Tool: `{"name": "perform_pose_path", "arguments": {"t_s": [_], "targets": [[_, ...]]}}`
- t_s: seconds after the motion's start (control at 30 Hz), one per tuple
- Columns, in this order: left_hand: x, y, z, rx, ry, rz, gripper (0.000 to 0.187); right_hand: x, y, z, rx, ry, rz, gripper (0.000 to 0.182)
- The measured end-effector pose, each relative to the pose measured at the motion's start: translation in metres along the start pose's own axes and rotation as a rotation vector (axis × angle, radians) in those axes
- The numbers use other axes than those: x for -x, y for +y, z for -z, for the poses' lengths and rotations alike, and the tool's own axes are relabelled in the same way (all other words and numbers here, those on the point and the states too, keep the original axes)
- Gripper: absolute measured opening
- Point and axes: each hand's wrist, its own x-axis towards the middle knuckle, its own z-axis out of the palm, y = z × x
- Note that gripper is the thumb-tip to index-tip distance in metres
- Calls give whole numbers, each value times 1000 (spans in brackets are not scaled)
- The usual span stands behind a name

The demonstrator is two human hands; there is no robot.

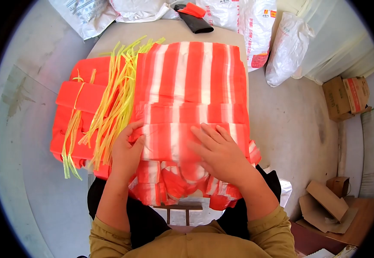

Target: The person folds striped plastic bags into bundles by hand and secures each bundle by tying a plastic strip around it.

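A stack of red-and-white striped plastic bags [191, 73] lies on the table before me, its front part folded over in flat layers. My left hand [127, 148] rests at the left edge of the fold, thumb and forefinger apart. On the right part of the folded layer, my right hand [219, 152] lies with its fingers spread, its thumb side blurred by motion. Crumpled striped bag ends [182, 182] hang over the near edge toward my lap. To the left, yellow plastic ties [120, 94] lie in a loose bunch beside the stack.
Red bundles [83, 94] bound with yellow ties sit left of the stack. At the table's [221, 36] far end lies a black-and-red roll [195, 21]. White sacks [258, 34] stand behind. Cardboard boxes [340, 99] are on the right, with an opened carton [324, 206] nearer me.
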Motion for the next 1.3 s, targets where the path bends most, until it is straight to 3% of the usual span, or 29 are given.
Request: {"name": "perform_pose_path", "arguments": {"t_s": [0.03,0.13,0.23,0.33,0.47,0.73,0.87,1.07,1.13,1.23,1.3], "targets": [[0,1,1,63,-12,30,37,-2,0,-1,21,-6,-9,60],[6,25,7,-398,64,27,41,-4,-1,-6,22,-8,-15,61],[18,28,3,-854,86,-540,50,-6,-4,-12,24,-2,-64,63],[16,34,-14,-679,-273,-766,60,-7,-3,-8,13,-32,-63,63],[17,25,-22,-818,-355,-702,73,1,8,-8,10,-66,-85,65],[14,28,-12,-746,-387,-602,75,11,16,8,51,-113,-186,59],[11,30,1,-769,-353,-525,78,13,16,15,67,-147,-211,70],[6,26,15,-790,-305,-547,68,8,10,37,-45,-248,-221,57],[6,31,25,-733,-321,-549,61,8,8,46,-113,-327,-248,52],[4,29,45,-590,-359,-562,50,24,15,48,-299,-222,-286,32],[3,23,50,-426,-378,-504,42,27,19,55,-368,-297,-374,26]]}}
